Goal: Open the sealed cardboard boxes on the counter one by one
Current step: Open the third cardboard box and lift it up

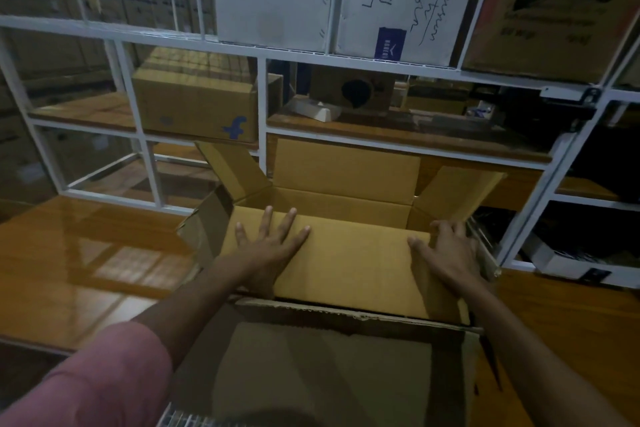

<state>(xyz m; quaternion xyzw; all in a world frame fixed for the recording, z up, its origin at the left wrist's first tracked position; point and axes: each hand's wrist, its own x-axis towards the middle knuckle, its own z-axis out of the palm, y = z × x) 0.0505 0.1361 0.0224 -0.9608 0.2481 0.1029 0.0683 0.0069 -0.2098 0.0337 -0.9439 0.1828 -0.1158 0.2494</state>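
— What do you have on the counter?

— I see a large plain brown corrugated cardboard box [346,253] on the glossy orange-brown wooden counter [86,253], open at the top. Its far flap [346,166] stands upright, the two side flaps splay outward, and the near inner flap [353,263] lies roughly flat over the opening.

— Any others?

— I make out a second brown cardboard box [197,104], closed, with a blue printed letter, sitting on the white-framed shelf [263,97] behind.

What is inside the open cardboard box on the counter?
Only the cardboard box's bare inner far wall shows. The near flap, pressed flat by the left hand and right hand, covers the rest.
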